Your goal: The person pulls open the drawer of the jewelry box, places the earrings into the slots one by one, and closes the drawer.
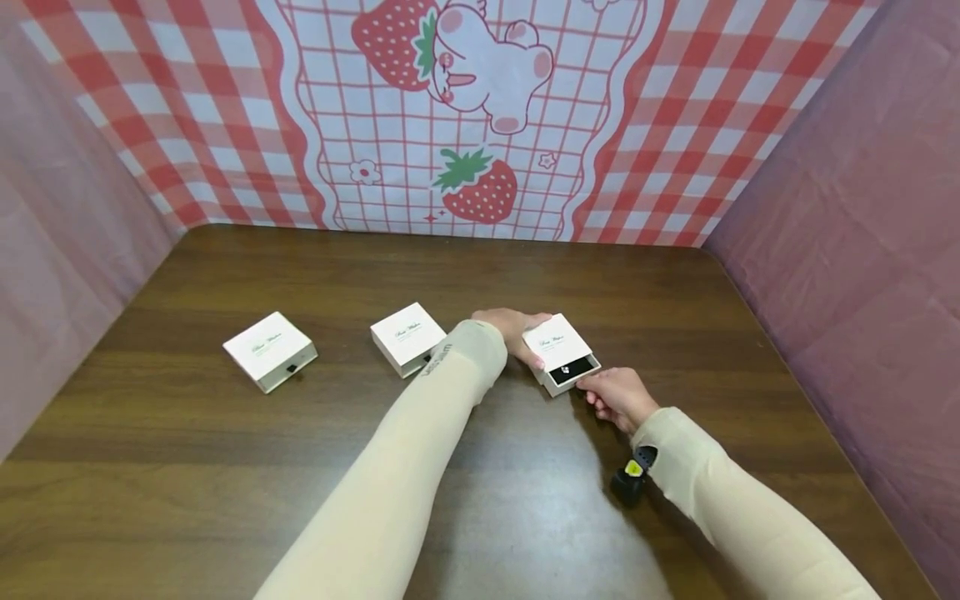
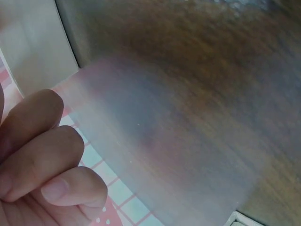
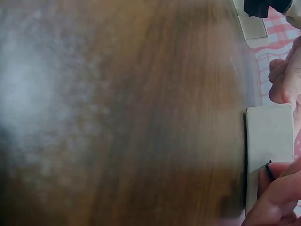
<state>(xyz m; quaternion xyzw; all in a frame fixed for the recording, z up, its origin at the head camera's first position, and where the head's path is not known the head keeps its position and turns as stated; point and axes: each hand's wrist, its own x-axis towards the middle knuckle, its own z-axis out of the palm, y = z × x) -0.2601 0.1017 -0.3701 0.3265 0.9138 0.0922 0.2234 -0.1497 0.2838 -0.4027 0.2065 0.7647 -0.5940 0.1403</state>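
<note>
A white gift box (image 1: 557, 340) with small green lettering lies on the right part of the table, its drawer (image 1: 592, 367) partly pulled out. Inside the drawer, a small silvery piece of jewellery (image 1: 566, 369) sits on a black insert. My left hand (image 1: 513, 329) grips the box from its left side, thumb near the front and fingers toward the back. At the drawer's front, my right hand (image 1: 617, 396) pinches the black pull tab (image 3: 268, 170), which shows between the fingers in the right wrist view. The left wrist view catches curled fingers (image 2: 51, 150) beside a white box wall (image 2: 37, 42).
Two similar closed white boxes stand to the left, one in the middle (image 1: 405, 333) beside my left sleeve and one farther left (image 1: 266, 346). A checked strawberry cloth (image 1: 480, 125) hangs behind the brown table (image 1: 487, 500). A black wrist camera (image 1: 627, 485) hangs under my right wrist.
</note>
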